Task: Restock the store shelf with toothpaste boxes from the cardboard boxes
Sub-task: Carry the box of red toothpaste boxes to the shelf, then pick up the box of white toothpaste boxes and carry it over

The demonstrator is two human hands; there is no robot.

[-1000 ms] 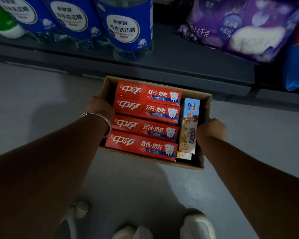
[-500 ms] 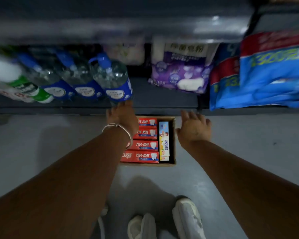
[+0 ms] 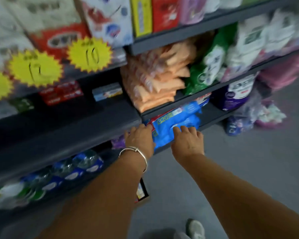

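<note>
Both my hands are raised empty in front of the dark shelf [image 3: 67,128]. My left hand [image 3: 139,138], with a silver bangle, has straight fingers near the shelf's front edge. My right hand [image 3: 188,141] is spread open beside it, over blue packs [image 3: 178,125]. The cardboard box [image 3: 141,192] stands on the floor under my left forearm; only its corner with a pale toothpaste box shows. Red toothpaste boxes [image 3: 61,94] and a blue-white box [image 3: 107,92] lie further back on the shelf.
Yellow starburst price tags [image 3: 89,55] hang above the toothpaste shelf. Orange packs [image 3: 155,78] and green bags [image 3: 205,68] fill the shelf to the right. Blue-labelled bottles [image 3: 72,169] stand on the bottom shelf. Purple bags [image 3: 259,116] lie on the grey floor at right.
My hands let go of the cardboard box, which now rests on the floor, and rose empty towards the shelf. The view swung up from the floor to the shelves.
</note>
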